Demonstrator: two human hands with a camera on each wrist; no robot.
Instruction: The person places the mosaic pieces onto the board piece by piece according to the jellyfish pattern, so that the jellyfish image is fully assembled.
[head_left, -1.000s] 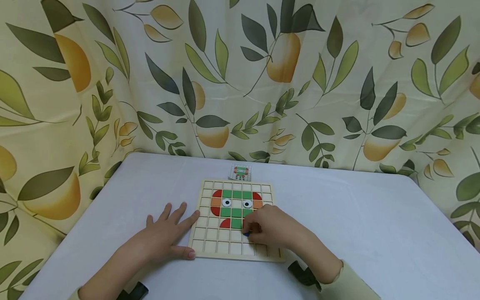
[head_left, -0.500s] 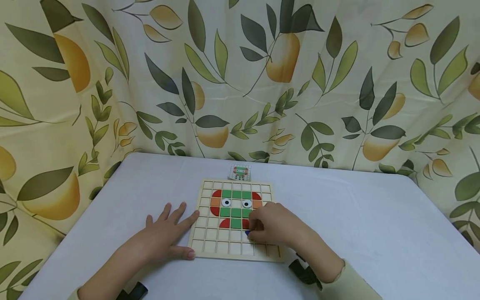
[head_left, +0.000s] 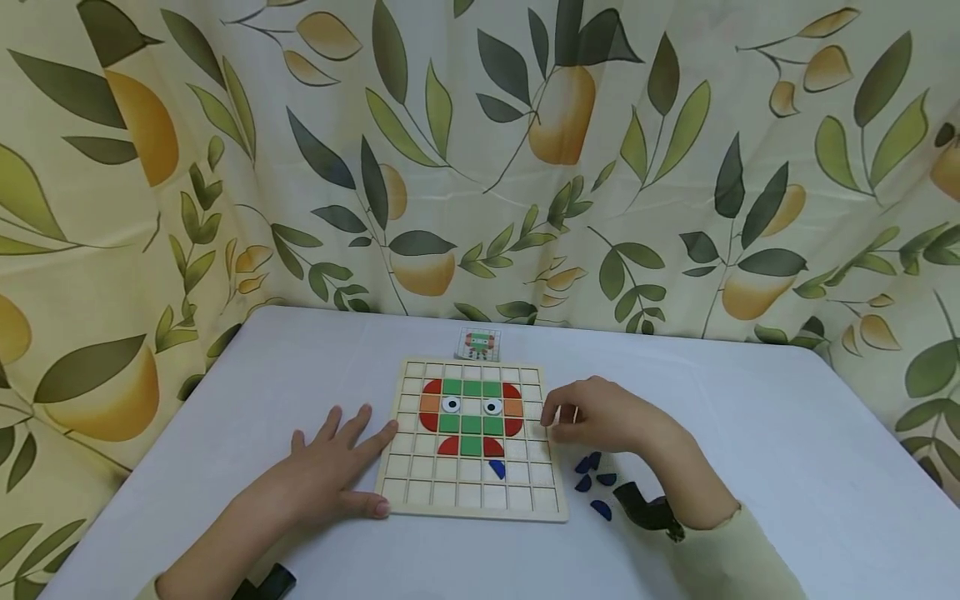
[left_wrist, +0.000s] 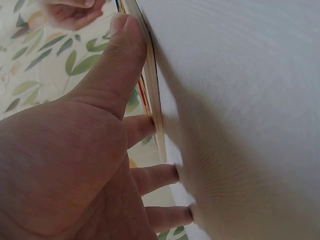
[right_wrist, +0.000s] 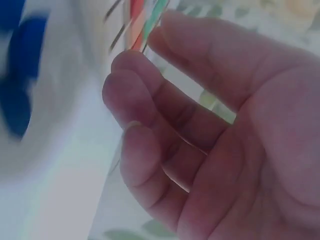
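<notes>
A wooden grid board [head_left: 471, 497] lies on the white table, bearing red, orange and green pieces and two round eye pieces [head_left: 451, 405]. A single blue piece [head_left: 497, 469] sits tilted in a cell below the red piece [head_left: 492, 447] at lower right. My left hand [head_left: 330, 467] lies spread at the board's left edge; the left wrist view shows its thumb [left_wrist: 131, 45] against that edge. Above the board's right edge is my right hand [head_left: 607, 414], fingers loosely bent. Nothing shows between its thumb and fingers [right_wrist: 141, 155] in the right wrist view.
Several loose blue pieces [head_left: 601, 509] lie on the table [head_left: 750, 433] right of the board, below my right hand. A small pattern card [head_left: 477, 344] lies behind the board's far edge. A leaf-and-fruit printed curtain [head_left: 480, 192] hangs behind the table.
My right hand has let go of the blue piece and moved right, off the grid's middle. The blue piece and the loose pieces on the right now show. The left hand stays put.
</notes>
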